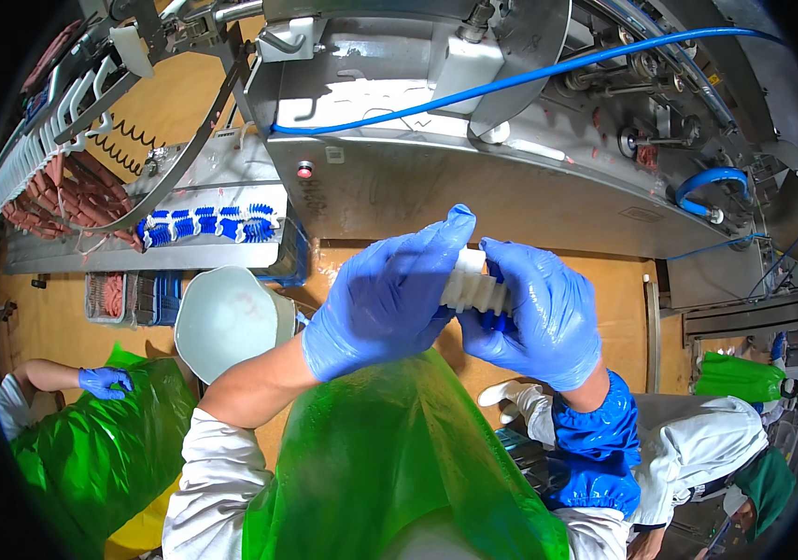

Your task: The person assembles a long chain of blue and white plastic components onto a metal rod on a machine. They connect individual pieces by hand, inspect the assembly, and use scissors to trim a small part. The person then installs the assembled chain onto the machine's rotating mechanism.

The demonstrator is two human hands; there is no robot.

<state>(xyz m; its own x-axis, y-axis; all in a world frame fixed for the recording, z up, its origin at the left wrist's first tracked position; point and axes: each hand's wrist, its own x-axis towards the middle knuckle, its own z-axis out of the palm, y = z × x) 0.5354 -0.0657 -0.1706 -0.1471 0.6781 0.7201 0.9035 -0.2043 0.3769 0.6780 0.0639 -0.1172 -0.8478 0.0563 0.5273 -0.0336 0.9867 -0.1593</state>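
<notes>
Head view: stainless machine (436, 177) above, green apron (399, 467) below, white pleated casing stick (473, 289) between both gloved hands at chest height.
Left hand (385, 299) closed round near end, right hand (539, 313) wrapped over far end. Probably light, soft, crushable, slippery under wet gloves; best gripped gently at both ends. Long axis roughly left-right, tilted slightly.

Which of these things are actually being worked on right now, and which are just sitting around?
In hand:
- white ribbed piece, gripped between left hand and right hand

Just around:
- steel machine
- blue hose
- sausage strings
- blue and white brush roller
- white bucket
</notes>
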